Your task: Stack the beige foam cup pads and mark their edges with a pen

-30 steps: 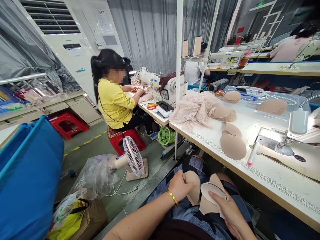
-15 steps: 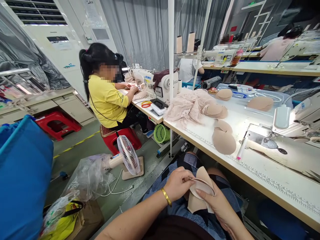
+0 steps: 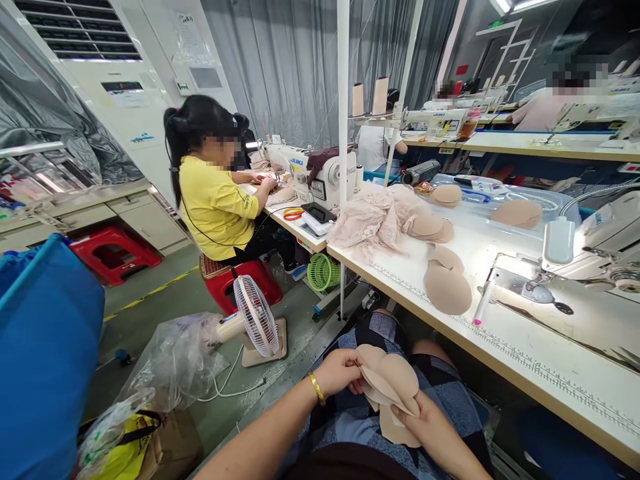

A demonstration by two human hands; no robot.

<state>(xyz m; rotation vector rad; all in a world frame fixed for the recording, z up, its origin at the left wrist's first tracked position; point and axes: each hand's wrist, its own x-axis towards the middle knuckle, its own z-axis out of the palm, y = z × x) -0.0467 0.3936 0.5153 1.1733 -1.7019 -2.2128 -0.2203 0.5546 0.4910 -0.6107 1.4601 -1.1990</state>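
In my hands: While my left hand (image 3: pixel 343 375) pinches the edge of the beige cup pieces (image 3: pixel 397 377) between thumb and curled fingertips, my right hand (image 3: pixel 425 421) grips them from the other side, partly closed, thumb on top and its other fingers mostly hidden.
Cup pieces: lower centre of the frame, above my lap, overlapping and fanned out; I cannot tell exactly how many.
Left wrist: a gold bracelet (image 3: pixel 316 388).
Table: white table (image 3: pixel 560 347) at right, a ruler strip (image 3: pixel 530 365) along its near edge.
On it: 2 loose beige shapes (image 3: pixel 447 290) overlapping right of centre, with lace fabric (image 3: pixel 373 217) farther left.
Pen: white with a pink tip (image 3: pixel 483 305), just left of the sewing machine's metal plate (image 3: pixel 527 285).
Sewing machine: white (image 3: pixel 613 233), right edge.
Clear tray: behind the shapes, upper right (image 3: pixel 475 219).
Nearby: a person in a yellow shirt (image 3: pixel 213 203), left of centre; a fan (image 3: pixel 256 317) below.
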